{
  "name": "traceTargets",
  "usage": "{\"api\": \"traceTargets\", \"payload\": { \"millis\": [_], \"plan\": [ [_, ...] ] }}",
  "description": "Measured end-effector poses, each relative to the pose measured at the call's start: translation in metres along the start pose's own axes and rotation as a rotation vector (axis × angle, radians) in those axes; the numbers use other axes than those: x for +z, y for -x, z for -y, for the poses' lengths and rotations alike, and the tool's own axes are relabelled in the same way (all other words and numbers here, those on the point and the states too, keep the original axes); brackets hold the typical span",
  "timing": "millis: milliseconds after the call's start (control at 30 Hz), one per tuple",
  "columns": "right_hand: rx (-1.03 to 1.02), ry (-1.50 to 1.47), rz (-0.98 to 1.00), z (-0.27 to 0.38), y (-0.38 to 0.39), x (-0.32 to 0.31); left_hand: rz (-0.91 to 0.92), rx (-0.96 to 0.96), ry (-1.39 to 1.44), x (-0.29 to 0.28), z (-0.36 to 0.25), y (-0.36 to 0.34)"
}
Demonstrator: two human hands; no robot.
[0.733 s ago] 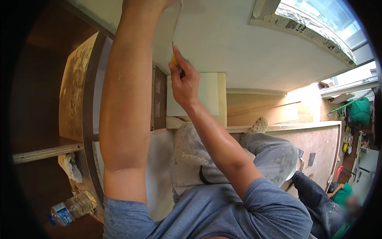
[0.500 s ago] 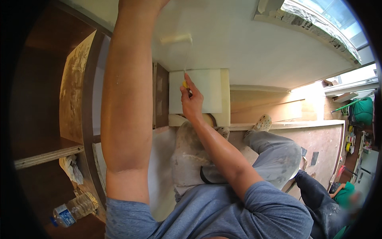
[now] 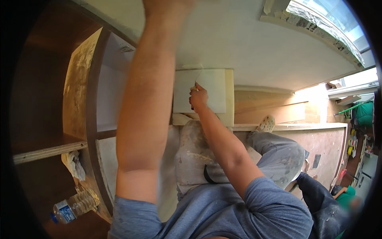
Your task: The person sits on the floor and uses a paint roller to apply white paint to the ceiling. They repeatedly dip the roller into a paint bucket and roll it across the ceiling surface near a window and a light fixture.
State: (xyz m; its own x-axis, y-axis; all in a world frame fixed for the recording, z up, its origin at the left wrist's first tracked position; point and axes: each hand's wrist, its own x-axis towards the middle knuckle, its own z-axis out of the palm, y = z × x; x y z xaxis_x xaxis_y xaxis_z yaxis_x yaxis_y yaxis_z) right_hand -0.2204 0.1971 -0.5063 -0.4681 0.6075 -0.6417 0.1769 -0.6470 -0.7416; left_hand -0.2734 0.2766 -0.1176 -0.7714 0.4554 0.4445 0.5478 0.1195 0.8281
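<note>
My right hand (image 3: 199, 98) is closed round the handle of a small paint roller (image 3: 202, 71) with a thin bent wire frame. The pale roller head rests at the lower part of the white wall surface (image 3: 230, 44), just beyond a white board (image 3: 213, 93) with a cream edge. My left arm stretches far forward across the view, and my left hand (image 3: 169, 7) is blurred at the top edge. Its fingers are cut off and smeared, so what it touches is hidden.
Brown shelving (image 3: 49, 150) stands at the left, with a plastic bottle (image 3: 73, 207) and crumpled white material (image 3: 73, 165) nearby. A paper-edged window (image 3: 338, 24) lies at upper right. Another person in dark trousers (image 3: 318, 195) is at lower right.
The paint roller's head has come down the wall towards me, nearer the white board. My left arm has swung to the right, and the whole view has shifted slightly.
</note>
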Motion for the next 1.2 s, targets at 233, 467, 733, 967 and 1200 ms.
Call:
{"api": "traceTargets", "payload": {
  "millis": [233, 467, 733, 967, 1200],
  "plan": [
    [-0.131, 0.212, 0.062, 0.021, 0.044, -0.078, -0.063, -0.032, 0.129, 0.031, -0.008, 0.039],
    [-0.267, 0.217, 0.115, 0.030, 0.131, -0.202, -0.155, -0.179, 0.445, 0.049, 0.046, 0.062],
    [-0.847, 0.214, 0.092, 0.059, 0.200, -0.200, 0.087, -0.317, 0.556, -0.028, 0.122, 0.236],
    [-1.226, 0.381, 0.039, 0.083, 0.219, -0.097, 0.298, -0.378, 0.837, -0.048, 0.092, 0.278],
    [-1.641, 0.440, 0.004, 0.254, 0.196, -0.087, 0.120, -0.330, 0.546, -0.105, 0.136, 0.233]
  ]
}}
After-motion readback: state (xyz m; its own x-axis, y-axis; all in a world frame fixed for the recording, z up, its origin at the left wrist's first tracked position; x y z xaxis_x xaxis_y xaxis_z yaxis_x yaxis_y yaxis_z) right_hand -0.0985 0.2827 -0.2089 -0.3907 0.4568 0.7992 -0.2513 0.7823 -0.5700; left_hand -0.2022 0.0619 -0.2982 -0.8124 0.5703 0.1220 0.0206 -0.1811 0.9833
